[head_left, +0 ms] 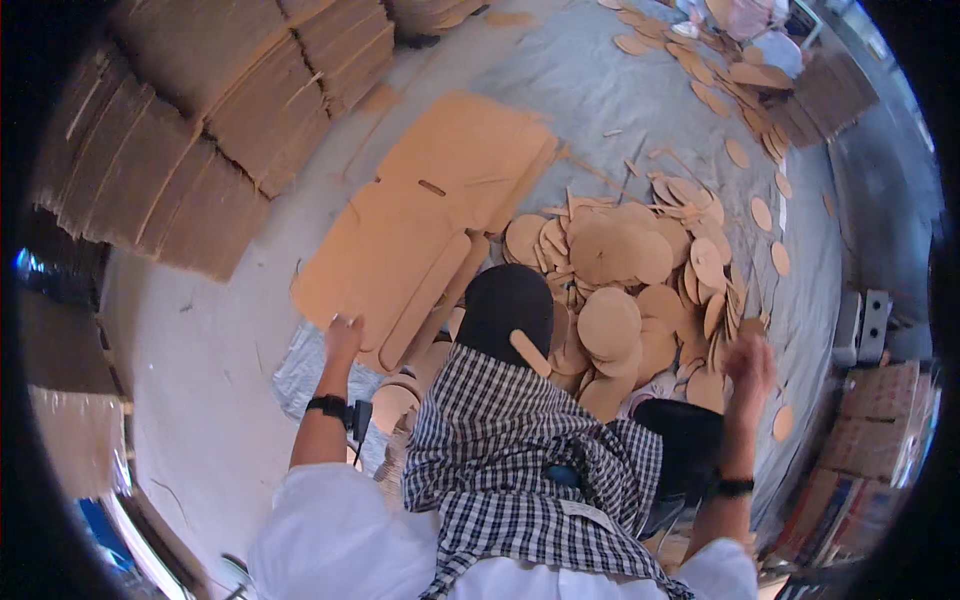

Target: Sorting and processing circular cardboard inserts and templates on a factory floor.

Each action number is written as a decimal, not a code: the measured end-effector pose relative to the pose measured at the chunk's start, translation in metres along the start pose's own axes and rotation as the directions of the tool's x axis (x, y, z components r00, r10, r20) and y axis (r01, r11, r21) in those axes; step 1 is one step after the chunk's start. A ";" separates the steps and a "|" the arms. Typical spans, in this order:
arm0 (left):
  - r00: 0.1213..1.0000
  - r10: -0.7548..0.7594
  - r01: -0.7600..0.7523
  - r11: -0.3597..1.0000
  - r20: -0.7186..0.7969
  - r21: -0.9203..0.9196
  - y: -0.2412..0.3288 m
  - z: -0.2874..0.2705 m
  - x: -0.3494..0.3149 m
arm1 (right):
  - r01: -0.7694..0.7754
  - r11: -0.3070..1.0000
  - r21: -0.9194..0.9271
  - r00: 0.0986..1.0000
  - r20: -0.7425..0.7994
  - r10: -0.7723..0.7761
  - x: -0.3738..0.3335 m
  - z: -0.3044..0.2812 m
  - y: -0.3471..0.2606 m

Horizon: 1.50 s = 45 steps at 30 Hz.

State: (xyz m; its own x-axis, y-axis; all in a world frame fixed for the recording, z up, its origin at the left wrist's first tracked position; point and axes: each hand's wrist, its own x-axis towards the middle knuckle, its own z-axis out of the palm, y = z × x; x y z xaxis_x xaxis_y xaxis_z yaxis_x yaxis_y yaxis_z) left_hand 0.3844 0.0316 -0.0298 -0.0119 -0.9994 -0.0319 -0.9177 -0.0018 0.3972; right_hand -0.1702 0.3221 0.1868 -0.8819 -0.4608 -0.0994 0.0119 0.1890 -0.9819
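Observation:
My left hand [345, 335] has its fingers closed on the near corner of a flat die-cut cardboard sheet [400, 220], which has a small slot and a long cut-out along its right side. The sheet slants away over the floor to the left of my knee. Over at the right, my right hand [748, 372] is raised beside a heap of oval cardboard cut-outs [610, 325]. Motion smears its fingers, and whether they hold anything is unclear. A short rounded cardboard strip [530, 353] rests on my dark-clad knee, next to a checked cloth [500, 420] over my lap.
Tall stacks of cardboard [150, 170] stand at the far left. More ovals [737, 153] lie scattered toward the far right, near another person [745, 20]. Boxes [875, 420] are piled at the right, below a pale metal unit [862, 325]. Grey sheeting [560, 100] covers the floor.

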 end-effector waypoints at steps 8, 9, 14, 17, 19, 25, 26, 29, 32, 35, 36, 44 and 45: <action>0.575 -0.733 0.817 0.535 0.363 -0.215 -0.108 0.081 -0.084 | 0.627 0.678 -0.384 0.564 0.824 -0.055 0.112 0.288 0.087; 0.465 -0.762 0.885 0.400 0.452 -0.237 -0.081 0.086 -0.076 | 0.724 0.574 -0.382 0.486 0.873 -0.031 0.116 0.323 0.097; 0.356 -0.798 0.934 0.286 0.486 -0.215 -0.035 0.089 -0.065 | 0.963 0.211 -0.167 0.165 0.986 0.030 0.121 0.465 0.161; 0.371 -0.793 0.914 0.220 0.484 -0.341 -0.036 0.094 -0.074 | 0.997 0.030 0.075 -0.070 0.989 -0.132 0.143 0.485 0.202; 0.391 -0.802 0.907 0.252 0.452 -0.338 -0.042 0.091 -0.083 | 0.980 -0.051 0.193 -0.197 0.975 -0.098 0.152 0.474 0.211; 0.398 -0.861 0.916 0.350 0.318 -0.197 -0.065 0.107 -0.079 | 0.990 0.049 -0.132 0.125 0.984 0.128 0.319 0.300 0.277; 0.441 -0.826 0.897 0.385 0.352 -0.218 -0.077 0.105 -0.082 | 0.927 -0.285 -0.245 0.335 0.882 0.331 0.353 0.261 0.279; 0.480 -0.769 0.876 0.401 0.421 -0.268 -0.051 0.095 -0.075 | 0.549 -0.794 -0.261 0.699 0.664 0.266 0.412 0.170 0.249; 0.441 -0.779 0.896 0.353 0.446 -0.269 -0.042 0.104 -0.068 | 0.761 -0.197 -0.619 0.641 0.667 0.380 0.462 0.223 0.208; 0.411 -0.869 0.899 0.338 0.276 -0.278 -0.046 0.087 -0.088 | 0.737 0.346 -0.580 0.575 0.808 0.129 0.412 0.386 0.187; 0.455 -0.824 0.883 0.369 0.336 -0.290 -0.053 0.089 -0.096 | 0.737 0.451 -0.503 0.586 0.808 -0.057 0.405 0.419 0.187; 0.356 -0.797 0.920 0.208 0.487 -0.333 -0.016 0.097 -0.096 | 0.265 0.903 -0.338 0.729 0.683 0.042 0.402 0.527 0.229; 0.355 -0.797 0.921 0.209 0.488 -0.330 -0.019 0.096 -0.098 | 0.263 0.902 -0.341 0.730 0.682 0.044 0.404 0.524 0.232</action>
State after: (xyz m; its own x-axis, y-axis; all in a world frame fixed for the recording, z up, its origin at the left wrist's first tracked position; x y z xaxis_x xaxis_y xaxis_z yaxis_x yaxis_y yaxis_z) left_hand 0.3645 0.1325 -0.1225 0.5332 -0.3372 -0.7758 -0.0714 -0.9318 0.3559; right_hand -0.2762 -0.2746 -0.1654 -0.3224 -0.9192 -0.2261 -0.3824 0.3449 -0.8572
